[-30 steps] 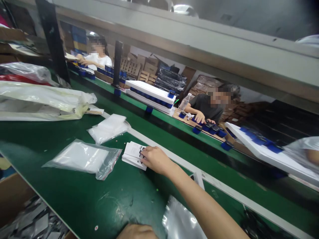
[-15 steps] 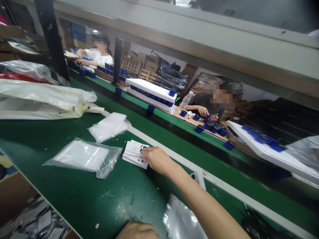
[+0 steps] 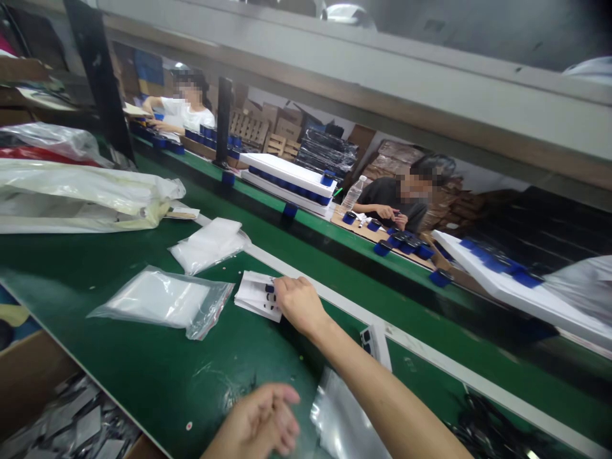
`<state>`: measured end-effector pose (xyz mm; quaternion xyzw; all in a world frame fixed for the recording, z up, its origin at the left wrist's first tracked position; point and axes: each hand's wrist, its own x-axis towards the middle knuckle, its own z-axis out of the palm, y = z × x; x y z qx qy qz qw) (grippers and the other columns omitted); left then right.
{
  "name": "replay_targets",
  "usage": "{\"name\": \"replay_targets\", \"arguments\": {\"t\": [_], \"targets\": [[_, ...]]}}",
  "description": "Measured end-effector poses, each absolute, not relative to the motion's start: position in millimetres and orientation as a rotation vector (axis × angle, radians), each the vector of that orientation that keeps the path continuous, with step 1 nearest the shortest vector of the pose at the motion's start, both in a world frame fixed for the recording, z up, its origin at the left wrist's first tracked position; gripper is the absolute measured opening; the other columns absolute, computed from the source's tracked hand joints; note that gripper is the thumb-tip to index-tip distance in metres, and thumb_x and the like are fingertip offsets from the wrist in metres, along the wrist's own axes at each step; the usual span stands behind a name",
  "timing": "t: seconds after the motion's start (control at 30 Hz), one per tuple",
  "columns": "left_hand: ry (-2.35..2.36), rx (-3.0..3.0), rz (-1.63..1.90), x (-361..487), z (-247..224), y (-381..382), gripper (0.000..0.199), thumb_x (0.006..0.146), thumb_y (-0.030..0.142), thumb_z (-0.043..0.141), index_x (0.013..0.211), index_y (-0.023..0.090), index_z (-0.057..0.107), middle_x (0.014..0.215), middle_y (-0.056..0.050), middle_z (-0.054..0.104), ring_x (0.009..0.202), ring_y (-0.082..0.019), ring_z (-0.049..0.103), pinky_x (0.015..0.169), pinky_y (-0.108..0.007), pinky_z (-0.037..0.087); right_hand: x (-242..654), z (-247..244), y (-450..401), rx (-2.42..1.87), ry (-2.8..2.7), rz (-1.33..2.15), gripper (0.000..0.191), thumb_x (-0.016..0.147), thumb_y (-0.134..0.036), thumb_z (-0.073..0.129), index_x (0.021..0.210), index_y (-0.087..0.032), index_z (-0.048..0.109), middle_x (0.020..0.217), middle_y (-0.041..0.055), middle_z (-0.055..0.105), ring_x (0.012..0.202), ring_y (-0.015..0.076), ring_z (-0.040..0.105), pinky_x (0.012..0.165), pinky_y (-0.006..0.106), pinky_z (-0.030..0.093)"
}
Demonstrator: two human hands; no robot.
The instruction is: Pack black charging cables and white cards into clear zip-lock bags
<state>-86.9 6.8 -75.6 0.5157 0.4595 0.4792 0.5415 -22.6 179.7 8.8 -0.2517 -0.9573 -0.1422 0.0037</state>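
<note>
My right hand (image 3: 297, 305) reaches across the green table, its bent fingers on the right end of a small stack of printed white papers (image 3: 255, 294). Whether it pinches a sheet is hidden by the hand. Nearer the front edge, my left hand (image 3: 262, 417) is raised palm up with loosely curled fingers apart and nothing in it. To the left of the papers lie a clear zip bag with white contents (image 3: 167, 296) and a second white-filled bag (image 3: 210, 242). Clear flat bags (image 3: 342, 414) lie beneath my right forearm, close to another folded printed paper (image 3: 377, 347).
A large plastic sack (image 3: 76, 194) is at the left. A box of small packets (image 3: 76, 414) stands below the table's left edge. Black cables (image 3: 497, 424) lie at the lower right. Beyond the rail, two people work beside blue items (image 3: 406, 243) and white foam trays (image 3: 287, 172).
My left hand has come up further into view, its fingers now apart. My right hand has shifted slightly on the paper stack, with its fingers more bent.
</note>
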Motion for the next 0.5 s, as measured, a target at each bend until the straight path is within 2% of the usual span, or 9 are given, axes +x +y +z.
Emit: {"name": "replay_targets", "arguments": {"t": [0.1,0.13,0.2,0.27,0.33,0.37,0.43,0.47,0.5], "targets": [[1.029,0.912,1.241,-112,-51,12,0.073,0.09,0.062,0.011,0.132,0.015,0.047,0.116,-0.016,0.066,0.097,-0.021,0.068,0.083,-0.036,0.054,-5,15,160,-0.652,-2.943,-0.479,0.026,0.091,-0.003,0.039,0.111,-0.003,0.057,0.103,0.0184,0.066,0.091,0.0263,0.064,0.074,0.04,0.05],[0.911,0.575,1.26,-120,-43,13,0.073,0.089,0.065,0.018,0.131,0.013,0.048,0.119,-0.017,0.065,0.104,-0.025,0.065,0.09,-0.042,0.05,4,17,149,-0.56,-2.942,-0.483,0.028,0.092,-0.005,0.038,0.114,-0.003,0.056,0.108,0.0189,0.065,0.096,0.0272,0.063,0.076,0.04,0.05],[0.796,0.213,1.308,-130,-30,13,0.065,0.085,0.061,0.04,0.124,0.011,0.054,0.115,-0.017,0.067,0.107,-0.028,0.064,0.094,-0.044,0.048,24,18,123,-0.339,-2.935,-0.476,0.03,0.094,-0.01,0.037,0.117,-0.003,0.055,0.114,0.0185,0.064,0.107,0.029,0.058,0.082,0.04,0.048],[0.887,0.169,1.305,-131,-25,11,0.045,0.08,0.041,0.063,0.118,0.015,0.06,0.111,-0.011,0.071,0.107,-0.027,0.064,0.093,-0.04,0.049,46,16,96,-0.204,-2.81,-0.428,0.031,0.093,-0.009,0.037,0.117,-0.001,0.055,0.116,0.0202,0.064,0.112,0.0308,0.056,0.089,0.043,0.046],[1.05,0.335,1.247,-125,-29,5,0.039,0.075,0.034,0.07,0.111,0.018,0.065,0.105,-0.007,0.073,0.105,-0.027,0.064,0.091,-0.036,0.05,67,8,70,-0.394,-2.656,-0.172,0.033,0.094,-0.018,0.043,0.123,-0.004,0.05,0.126,0.0202,0.058,0.119,0.0314,0.051,0.094,0.044,0.044],[1.147,0.458,1.203,-120,-33,2,0.038,0.074,0.037,0.07,0.107,0.019,0.068,0.103,-0.006,0.074,0.103,-0.028,0.064,0.091,-0.035,0.05,78,2,59,-0.564,-2.543,0.005,0.041,0.094,-0.026,0.047,0.13,-0.006,0.045,0.131,0.0201,0.054,0.122,0.0309,0.049,0.095,0.043,0.045],[1.366,0.745,1.122,-110,-44,-6,0.036,0.073,0.045,0.068,0.099,0.021,0.072,0.1,-0.005,0.075,0.099,-0.028,0.066,0.089,-0.032,0.05,96,-13,39,-0.881,-2.244,0.386,0.056,0.091,-0.035,0.052,0.138,-0.011,0.035,0.13,0.0187,0.055,0.116,0.0275,0.055,0.089,0.037,0.05],[1.466,0.889,1.09,-105,-49,-10,0.034,0.073,0.047,0.067,0.096,0.023,0.073,0.098,-0.004,0.076,0.097,-0.028,0.066,0.086,-0.03,0.051,104,-22,31,-0.989,-2.093,0.557,0.053,0.09,-0.035,0.054,0.136,-0.014,0.039,0.121,0.0157,0.062,0.105,0.0244,0.062,0.081,0.032,0.054],[1.538,1.027,1.062,-99,-54,-15,0.031,0.073,0.048,0.066,0.092,0.025,0.073,0.096,-0.003,0.076,0.094,-0.027,0.067,0.082,-0.028,0.052,110,-31,22,-1.057,-1.963,0.696,0.04,0.089,-0.031,0.055,0.127,-0.018,0.05,0.105,0.0103,0.069,0.09,0.0209,0.068,0.073,0.027,0.055]]}}
